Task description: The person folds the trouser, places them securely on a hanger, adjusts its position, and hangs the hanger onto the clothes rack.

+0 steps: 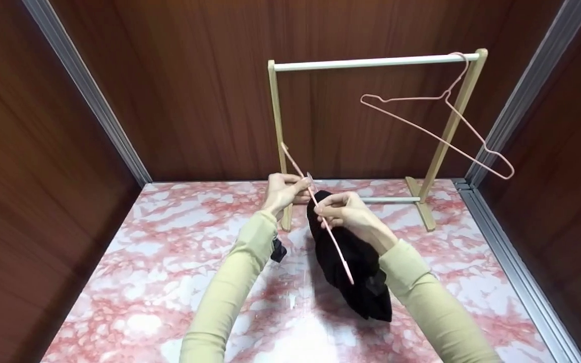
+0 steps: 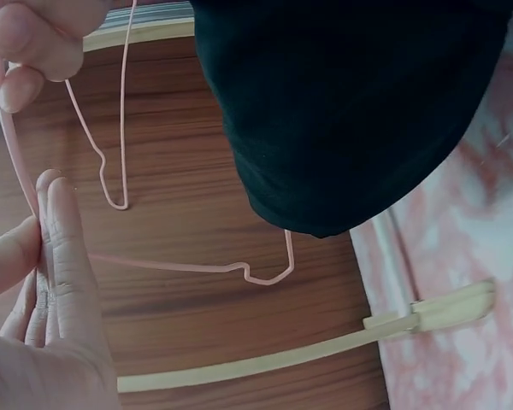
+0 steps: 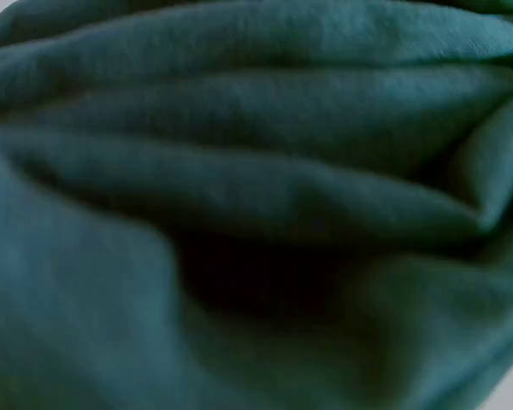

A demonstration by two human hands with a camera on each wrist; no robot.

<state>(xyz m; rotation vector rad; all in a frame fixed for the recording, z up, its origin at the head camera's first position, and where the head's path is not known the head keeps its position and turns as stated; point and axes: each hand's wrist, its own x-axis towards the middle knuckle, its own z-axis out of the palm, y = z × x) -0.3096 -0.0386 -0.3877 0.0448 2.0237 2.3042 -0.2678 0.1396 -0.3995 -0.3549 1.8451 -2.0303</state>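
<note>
A pink clothes hanger [image 1: 338,247] slants between the two hands. My left hand [image 1: 286,193] pinches it between thumb and fingers near the upper part; the left wrist view shows those fingers [image 2: 64,231] nearly straight against the thumb. My right hand [image 1: 353,217] pinches it lower down. A black cloth garment [image 1: 351,262] hangs below, partly behind the right hand and the hanger. In the left wrist view a hanger corner [image 2: 269,280] sticks out beneath the dark cloth [image 2: 350,111]. Folds of the garment [image 3: 256,188] fill the right wrist view, hiding the right hand there.
Behind the hands stands a wooden rack with a white top rail [image 1: 361,64]. A second pink hanger [image 1: 421,130] hangs from its right end. The tabletop [image 1: 134,282] is pink-and-white marbled. Brown panels [image 1: 194,101] with metal corner strips [image 1: 89,91] enclose it.
</note>
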